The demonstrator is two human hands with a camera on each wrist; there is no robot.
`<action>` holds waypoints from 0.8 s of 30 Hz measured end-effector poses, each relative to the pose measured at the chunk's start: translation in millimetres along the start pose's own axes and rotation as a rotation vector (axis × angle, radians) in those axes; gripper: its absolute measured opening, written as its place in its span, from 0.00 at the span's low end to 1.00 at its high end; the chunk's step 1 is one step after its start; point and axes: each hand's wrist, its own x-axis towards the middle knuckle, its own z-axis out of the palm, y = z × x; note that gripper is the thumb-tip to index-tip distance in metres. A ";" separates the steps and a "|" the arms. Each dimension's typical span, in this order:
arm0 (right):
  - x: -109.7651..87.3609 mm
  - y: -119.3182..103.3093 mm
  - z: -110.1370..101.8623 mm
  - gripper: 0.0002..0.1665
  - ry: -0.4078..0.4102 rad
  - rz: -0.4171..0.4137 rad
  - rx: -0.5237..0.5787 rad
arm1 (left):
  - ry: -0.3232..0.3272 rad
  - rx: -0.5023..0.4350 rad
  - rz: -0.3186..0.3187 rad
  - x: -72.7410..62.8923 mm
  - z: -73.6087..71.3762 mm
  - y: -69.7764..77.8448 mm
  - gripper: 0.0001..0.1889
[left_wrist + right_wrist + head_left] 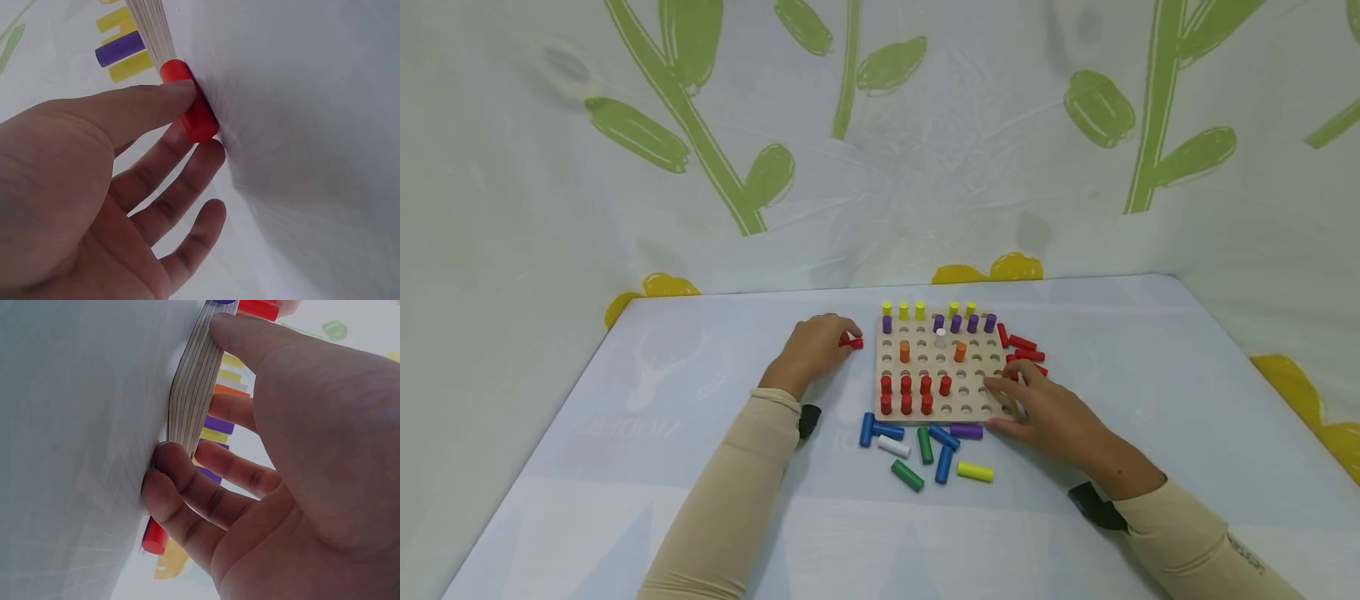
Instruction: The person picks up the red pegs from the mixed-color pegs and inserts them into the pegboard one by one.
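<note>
A red peg (201, 119) is pinched between the thumb and fingers of my left hand (817, 348), left of the wooden pegboard (943, 410); it is close to the tabletop, but I cannot tell if it touches. My right hand (1048, 417) holds the pegboard's near right corner. Its thumb is at the near edge and its bent fingers are along the right side, one reaching over the top. Red pegs (906, 404) stand in the two nearest rows. Orange pegs (905, 352) and a white peg (941, 337) stand mid-board, purple (956, 324) and yellow (921, 311) ones along the far rows.
Loose blue (943, 464), green (907, 476), white (894, 447), purple (966, 431) and yellow pegs (975, 472) lie before the board. Several red pegs (1023, 342) lie beyond its right side. A patterned sheet (970, 167) rises behind the table.
</note>
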 end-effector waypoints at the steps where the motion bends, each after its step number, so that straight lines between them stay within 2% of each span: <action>1: -0.2 0.0 0.0 0.39 0.000 0.000 0.002 | -0.004 0.001 -0.001 -0.2 -0.2 0.6 0.17; 6: -0.2 0.2 0.3 0.39 -0.002 -0.003 0.002 | -0.019 -0.026 -0.001 -0.3 -0.2 2.7 0.20; 10: -0.6 0.6 0.6 0.39 0.004 -0.004 -0.004 | 0.001 -0.077 0.007 1.3 -0.3 5.2 0.22; 15: -0.5 0.2 0.2 0.39 0.005 -0.002 -0.011 | 0.041 -0.116 0.067 1.5 -3.3 9.9 0.19; 24: -1.2 1.0 -0.4 0.38 0.003 -0.017 -0.007 | 0.113 -0.186 0.158 -7.2 -10.6 25.9 0.18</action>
